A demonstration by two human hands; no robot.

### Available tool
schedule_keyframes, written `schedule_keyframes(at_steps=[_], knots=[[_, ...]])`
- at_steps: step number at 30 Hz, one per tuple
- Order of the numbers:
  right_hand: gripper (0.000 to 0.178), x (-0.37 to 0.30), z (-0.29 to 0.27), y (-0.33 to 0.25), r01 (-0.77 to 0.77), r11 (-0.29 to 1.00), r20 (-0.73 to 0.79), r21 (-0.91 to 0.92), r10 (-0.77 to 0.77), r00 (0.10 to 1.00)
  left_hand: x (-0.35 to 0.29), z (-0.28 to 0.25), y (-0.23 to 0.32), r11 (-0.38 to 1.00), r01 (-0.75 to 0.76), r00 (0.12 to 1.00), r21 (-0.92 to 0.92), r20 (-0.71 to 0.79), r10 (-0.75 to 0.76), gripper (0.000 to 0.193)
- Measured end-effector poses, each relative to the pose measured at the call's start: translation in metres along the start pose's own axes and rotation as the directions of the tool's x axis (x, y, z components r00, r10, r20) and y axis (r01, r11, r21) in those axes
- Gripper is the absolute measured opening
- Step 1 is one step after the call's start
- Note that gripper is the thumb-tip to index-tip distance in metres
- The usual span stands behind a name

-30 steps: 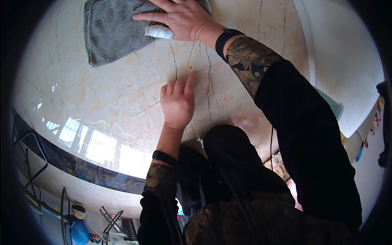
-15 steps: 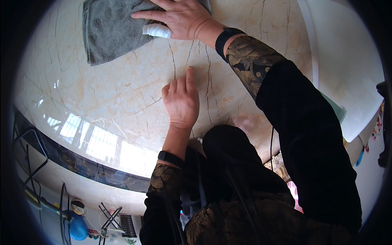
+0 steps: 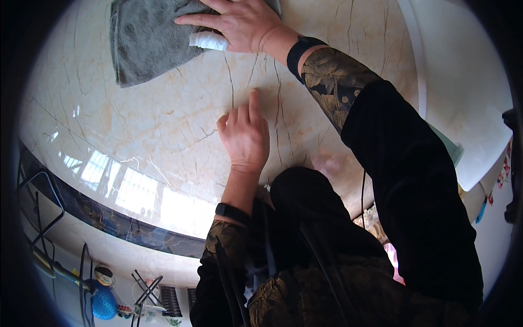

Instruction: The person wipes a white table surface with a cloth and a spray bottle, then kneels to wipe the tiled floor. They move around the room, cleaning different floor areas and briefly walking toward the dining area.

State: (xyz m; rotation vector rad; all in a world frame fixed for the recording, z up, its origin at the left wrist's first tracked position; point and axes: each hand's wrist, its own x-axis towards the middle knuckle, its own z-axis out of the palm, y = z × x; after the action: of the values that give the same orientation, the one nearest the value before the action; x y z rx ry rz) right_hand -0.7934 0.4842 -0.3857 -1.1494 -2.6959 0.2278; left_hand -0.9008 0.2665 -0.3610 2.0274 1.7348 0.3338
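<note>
My right hand (image 3: 245, 25) lies with fingers spread on a folded grey towel (image 3: 150, 49) at the top of the view. A white wrapping (image 3: 208, 41) covers its thumb, and the tips of some fingers are cut off by the upper edge. Below and nearer to me, my left hand (image 3: 246, 133) rests on the glossy marble-patterned floor (image 3: 147, 114). Its index finger is stretched out with the tip on the floor, while the other fingers are bent under. Nothing shows in its grasp, though the palm and thumb are hidden.
My bent knee (image 3: 302, 191) in black trousers is just below the left hand. A dark border strip (image 3: 120, 220) curves along the left. A large white panel (image 3: 463, 82) stands at right. Metal frames (image 3: 46, 207) and a blue ball-like object (image 3: 104, 303) are at lower left.
My left hand and wrist have shifted slightly to the right, with the index fingertip staying at nearly the same spot. The right hand and the towel look unmoved.
</note>
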Motion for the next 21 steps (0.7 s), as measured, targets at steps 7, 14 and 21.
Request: schedule_keyframes(at_steps=[7,14,21], knots=[[0.065,0.001,-0.001,-0.001,0.002,1.000,0.013,-0.006,-0.002,1.000,0.001,0.002,0.004,0.996,0.052,0.998,-0.079,-0.017,-0.053,0.065],[0.066,0.001,0.000,0.000,0.002,1.000,0.010,-0.017,-0.002,1.000,0.001,0.004,0.004,0.987,0.073,0.997,-0.140,-0.020,-0.076,0.059],[0.064,0.003,0.001,0.001,0.009,1.000,-0.012,0.004,-0.009,1.000,-0.008,-0.002,0.006,0.974,0.082,0.996,-0.210,-0.004,-0.085,0.050]])
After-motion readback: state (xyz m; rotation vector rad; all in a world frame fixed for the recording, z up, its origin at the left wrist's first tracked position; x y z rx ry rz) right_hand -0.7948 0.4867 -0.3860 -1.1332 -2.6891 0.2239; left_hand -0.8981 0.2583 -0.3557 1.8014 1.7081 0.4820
